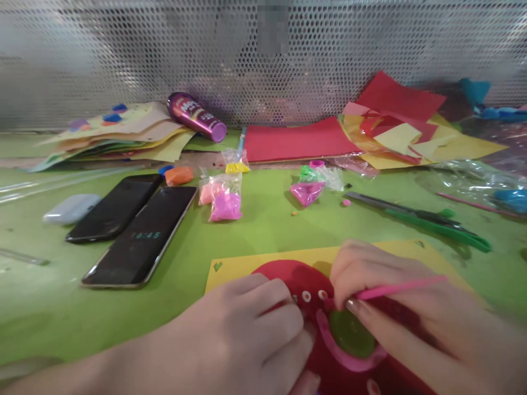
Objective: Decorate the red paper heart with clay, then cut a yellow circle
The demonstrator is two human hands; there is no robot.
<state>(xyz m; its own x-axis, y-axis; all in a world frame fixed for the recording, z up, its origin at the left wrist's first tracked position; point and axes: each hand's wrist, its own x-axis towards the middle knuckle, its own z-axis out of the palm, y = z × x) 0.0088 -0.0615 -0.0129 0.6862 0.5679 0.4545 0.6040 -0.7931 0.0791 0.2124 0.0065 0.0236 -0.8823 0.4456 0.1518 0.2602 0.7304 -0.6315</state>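
Note:
My right hand (382, 296) pinches a thin pink stick (405, 286), perhaps a modelling tool, between thumb and fingers. The pinch sits just above a round olive-green disc (352, 333). A curved pink strip that looks like modelling clay (349, 359) runs along the disc's left and lower edge. Both lie on a red rounded paper shape (284, 269) with small white-and-red dots (306, 296), on top of a yellow sheet (242, 263). My left hand (259, 329) rests on the red shape with its fingers curled; their tips are hidden, so I cannot tell what they hold.
Green-handled scissors (436, 219) lie at right. Small bags of pink clay (226, 206) and a magenta clay lump (308, 192) lie ahead. Two phones (142, 236) are at left. Behind stand coloured papers (300, 140), a purple tube (197, 118) and a perforated metal panel (230, 55).

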